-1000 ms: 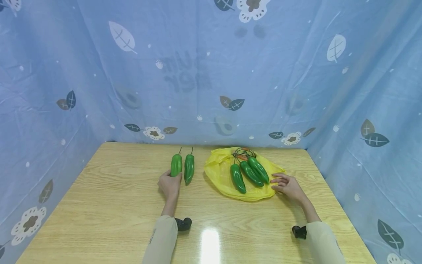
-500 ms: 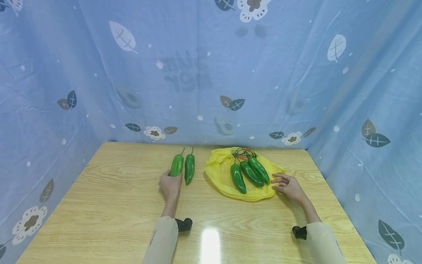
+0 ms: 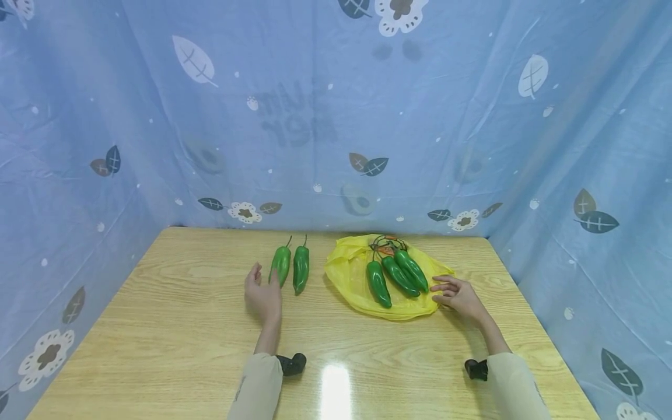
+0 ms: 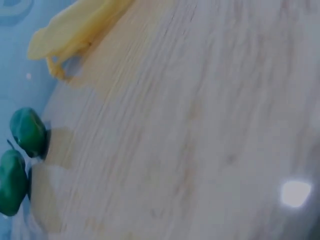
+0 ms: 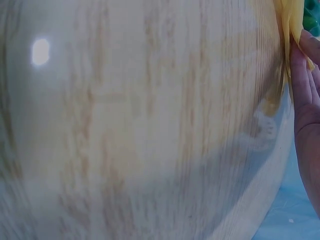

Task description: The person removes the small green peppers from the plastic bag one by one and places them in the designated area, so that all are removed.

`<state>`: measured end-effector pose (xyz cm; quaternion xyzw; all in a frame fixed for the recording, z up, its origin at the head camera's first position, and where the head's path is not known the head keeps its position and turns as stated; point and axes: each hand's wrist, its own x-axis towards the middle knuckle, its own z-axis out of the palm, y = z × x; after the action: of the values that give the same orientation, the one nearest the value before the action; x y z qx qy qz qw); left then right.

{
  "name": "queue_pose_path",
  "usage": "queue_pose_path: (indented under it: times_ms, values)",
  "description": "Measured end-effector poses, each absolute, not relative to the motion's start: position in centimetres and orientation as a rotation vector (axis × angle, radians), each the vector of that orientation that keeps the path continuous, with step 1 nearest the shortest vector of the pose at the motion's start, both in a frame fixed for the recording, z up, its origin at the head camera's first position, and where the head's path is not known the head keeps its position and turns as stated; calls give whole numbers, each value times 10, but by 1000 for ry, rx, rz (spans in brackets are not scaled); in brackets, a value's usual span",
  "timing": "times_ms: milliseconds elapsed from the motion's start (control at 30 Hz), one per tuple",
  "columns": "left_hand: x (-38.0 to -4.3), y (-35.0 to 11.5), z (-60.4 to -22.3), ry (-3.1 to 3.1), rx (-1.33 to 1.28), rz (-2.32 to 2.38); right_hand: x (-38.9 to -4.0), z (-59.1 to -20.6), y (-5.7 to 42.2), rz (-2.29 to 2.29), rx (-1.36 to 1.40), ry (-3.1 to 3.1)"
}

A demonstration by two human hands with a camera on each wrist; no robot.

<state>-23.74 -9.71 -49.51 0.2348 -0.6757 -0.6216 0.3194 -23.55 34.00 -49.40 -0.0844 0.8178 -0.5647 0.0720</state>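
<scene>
In the head view my left hand (image 3: 264,297) lies just below and left of a green chili pepper (image 3: 282,259), fingers loosely spread and thumb overlapping its lower end. A second green chili pepper (image 3: 301,269) lies parallel to its right. My right hand (image 3: 459,297) rests at the right edge of a flattened yellow plastic bag (image 3: 346,286), with fingers relaxed and apart. Three more green chili peppers (image 3: 400,277) lie on this bag, stems toward the back. In the right wrist view the right fingers (image 5: 301,82) touch the bag's crumpled edge (image 5: 292,25).
The wooden table (image 3: 173,326) runs back to a patterned blue curtain (image 3: 315,146), which also hangs at both sides. A dark stringy bundle with orange bits (image 3: 387,246) sits at the back of the bag. Black wrist cameras (image 3: 292,364) show by both sleeves.
My left hand has let go of the left chili pepper and shifted slightly left and back, its fingers spreading. That pepper now lies tilted a little. The right hand has stayed still.
</scene>
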Motion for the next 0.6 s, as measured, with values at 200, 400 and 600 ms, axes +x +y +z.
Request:
queue_pose_path:
  times_ms: [200, 400, 600]
  values:
    - [-235, -83, -488, -1522, 570, -1780, -236, -495, 341, -1694, -255, 2457]
    - [-235, -56, -480, -1452, 535, -1863, -236, -494, 340, -1685, -272, 2466]
    - [-234, -23, -472, -1473, 494, -1922, -235, -493, 339, -1679, -251, 2467]
